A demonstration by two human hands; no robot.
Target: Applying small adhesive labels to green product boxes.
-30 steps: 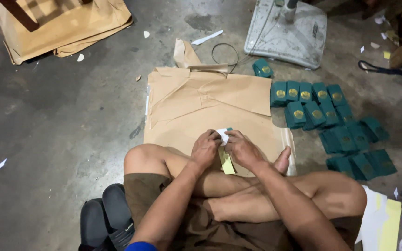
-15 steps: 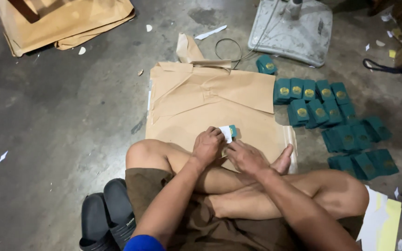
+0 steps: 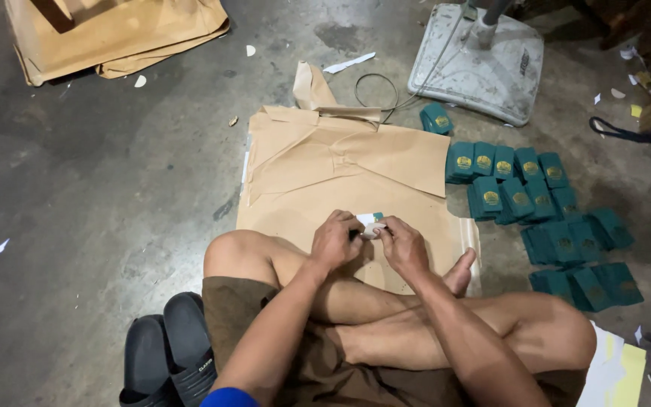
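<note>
While the person sits cross-legged on the concrete floor (image 3: 77, 188), brown paper sheet (image 3: 340, 169) spread ahead, rows of green packets (image 3: 525, 196) to its right, left hand (image 3: 334, 241) and right hand (image 3: 403, 245) together pinching a small white-and-green packet (image 3: 371, 223) above the sheet's near edge.

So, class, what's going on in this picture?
A person sits cross-legged on a concrete floor. Both hands, left hand and right hand, pinch a small white and green piece above a sheet of brown paper. Rows of small green packets lie to the right, black sandals to the left.
</note>
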